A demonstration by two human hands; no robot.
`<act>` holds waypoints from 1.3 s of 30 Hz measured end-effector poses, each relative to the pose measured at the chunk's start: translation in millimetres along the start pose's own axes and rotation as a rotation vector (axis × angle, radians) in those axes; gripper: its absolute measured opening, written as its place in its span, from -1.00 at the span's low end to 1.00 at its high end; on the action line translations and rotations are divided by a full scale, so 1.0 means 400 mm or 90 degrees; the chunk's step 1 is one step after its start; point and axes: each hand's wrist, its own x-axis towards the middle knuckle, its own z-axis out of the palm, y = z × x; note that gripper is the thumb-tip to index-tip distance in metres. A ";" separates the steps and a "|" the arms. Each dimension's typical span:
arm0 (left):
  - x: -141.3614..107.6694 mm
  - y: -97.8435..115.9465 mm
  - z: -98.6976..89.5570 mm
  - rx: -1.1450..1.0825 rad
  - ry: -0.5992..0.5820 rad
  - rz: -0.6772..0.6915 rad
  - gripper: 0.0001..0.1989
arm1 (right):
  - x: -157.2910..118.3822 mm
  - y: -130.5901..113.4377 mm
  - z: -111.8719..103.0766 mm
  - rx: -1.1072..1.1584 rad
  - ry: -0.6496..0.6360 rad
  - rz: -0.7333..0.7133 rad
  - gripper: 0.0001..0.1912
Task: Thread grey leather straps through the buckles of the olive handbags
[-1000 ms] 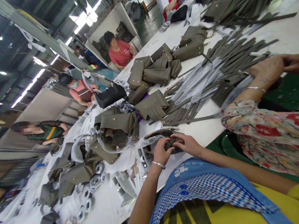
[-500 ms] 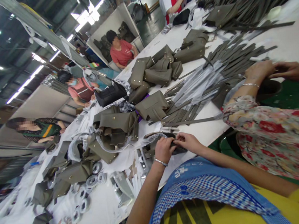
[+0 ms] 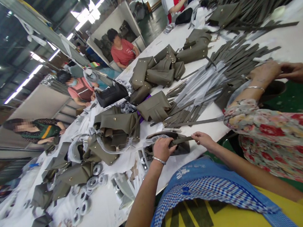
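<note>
An olive-grey strap [image 3: 183, 139] is stretched between my two hands, just above the table's near edge. My left hand [image 3: 162, 148] is closed around its left part, a bracelet on the wrist. With the fingertips pinched together, my right hand [image 3: 204, 140] grips the right end. Beneath the strap lies a dark olive handbag [image 3: 181, 150], partly covered by my left hand and with clear wrapping around its handle. Whether the strap is joined to this bag I cannot tell.
Several olive handbags [image 3: 119, 125] crowd the white table [image 3: 101, 204] ahead and to the left. Loose straps [image 3: 189, 115] are heaped to the right. Close at my right, a co-worker's hand [image 3: 265, 72] works at the table. More people sit across it. Wrapped rolls [image 3: 85, 205] lie left.
My right hand has moved right, away from my left hand, and a length of strap now shows between them. My left hand has shifted slightly left.
</note>
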 end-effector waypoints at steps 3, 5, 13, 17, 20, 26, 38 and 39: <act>0.006 0.002 -0.004 0.007 -0.007 -0.019 -0.75 | 0.021 0.056 -0.028 -0.017 0.049 0.024 -0.74; 0.009 0.008 -0.004 0.002 -0.015 -0.029 -0.75 | 0.029 0.087 -0.046 -0.038 0.082 0.036 -0.74; 0.019 -0.002 -0.040 -0.106 0.021 -0.122 -0.82 | 0.047 0.136 -0.100 -0.205 0.178 0.084 -0.74; 0.025 -0.022 -0.080 -0.221 -0.013 -0.060 -0.70 | 0.007 0.049 -0.064 -0.307 0.222 -0.128 -0.59; 0.018 -0.034 -0.104 -0.241 -0.052 -0.016 -0.53 | -0.061 -0.074 -0.018 -0.339 0.138 -0.458 -0.50; -0.022 -0.064 -0.156 -0.126 -0.105 -0.044 -0.59 | -0.154 -0.243 0.063 -0.290 -0.128 -0.639 -0.52; -0.052 -0.047 -0.154 -0.249 0.060 -0.090 -0.76 | -0.164 -0.248 0.089 -0.248 -0.125 -0.608 -0.63; -0.053 -0.041 -0.151 -0.240 0.079 -0.089 -0.76 | -0.166 -0.250 0.089 -0.247 -0.115 -0.601 -0.63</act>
